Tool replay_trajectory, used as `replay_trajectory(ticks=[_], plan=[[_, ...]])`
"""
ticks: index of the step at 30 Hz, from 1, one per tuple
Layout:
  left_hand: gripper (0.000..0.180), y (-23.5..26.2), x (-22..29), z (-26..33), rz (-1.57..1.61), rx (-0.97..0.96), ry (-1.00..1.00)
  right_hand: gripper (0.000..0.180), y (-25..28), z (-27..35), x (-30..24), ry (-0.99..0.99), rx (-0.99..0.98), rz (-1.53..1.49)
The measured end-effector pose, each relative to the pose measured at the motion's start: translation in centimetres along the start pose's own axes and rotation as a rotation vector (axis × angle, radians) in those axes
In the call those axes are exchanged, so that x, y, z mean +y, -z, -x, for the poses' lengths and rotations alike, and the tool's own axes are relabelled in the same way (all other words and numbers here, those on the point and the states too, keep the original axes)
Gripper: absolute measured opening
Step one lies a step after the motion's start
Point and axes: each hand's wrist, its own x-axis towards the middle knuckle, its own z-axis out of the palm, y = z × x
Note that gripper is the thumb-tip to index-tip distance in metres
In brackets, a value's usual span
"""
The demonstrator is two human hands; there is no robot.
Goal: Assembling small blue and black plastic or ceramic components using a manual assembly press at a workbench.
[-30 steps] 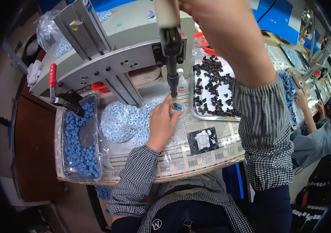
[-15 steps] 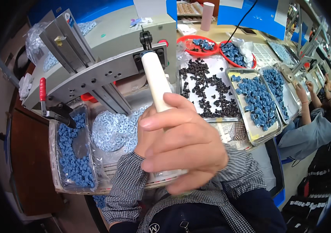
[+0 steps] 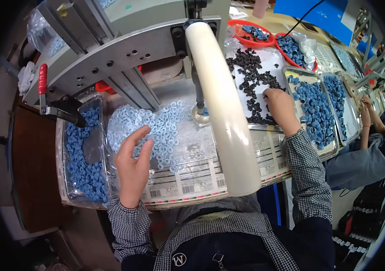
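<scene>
My left hand (image 3: 133, 165) hovers at the near edge of a heap of light blue rings (image 3: 167, 131), thumb and fingers apart, holding nothing visible. On the right, my right hand (image 3: 282, 108) reaches into a metal tray lined with white, among small black parts (image 3: 248, 63). Its fingers are pinched together; whatever lies between the fingertips is hidden. Between my hands, a long cream lever handle (image 3: 224, 108) of a hand press slants down toward me, touched by neither hand. Beneath the press rod sits a round metal seat (image 3: 200, 119) with a small blue piece beside the rod.
A tray of darker blue parts (image 3: 84, 167) stands at the left, below a red-handled clamp (image 3: 42, 79). Right of the black parts is another metal tray of blue caps (image 3: 314, 108). Two red baskets (image 3: 271, 43) stand behind. A co-worker's arm (image 3: 364, 122) shows at far right.
Both hands have come off the lever handle. My left hand moved left to the light blue rings, and my right hand moved right into the black parts. The view has shifted closer.
</scene>
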Motion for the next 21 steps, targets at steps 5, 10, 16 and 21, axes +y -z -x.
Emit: replay_trajectory(ticks=[5,10,16,21], plan=[[0.018,-0.8,-0.9,0.9,-0.060,-0.067,0.042,0.012,0.5,-0.3,-0.5,-0.020,0.022,-0.150],[0.016,-3.8,-2.0,0.7,-0.305,-0.132,-0.279,0.022,4.3,1.0,-2.6,-0.042,0.167,-0.472],[0.022,-4.5,-1.4,0.3,-0.512,-0.234,-0.392,0.027,6.7,4.0,-7.4,-0.024,-0.060,-0.747],[0.024,-5.0,-2.9,1.2,-0.427,-0.366,-0.343,0.035,6.1,5.2,-9.3,-0.046,-0.029,-0.833]])
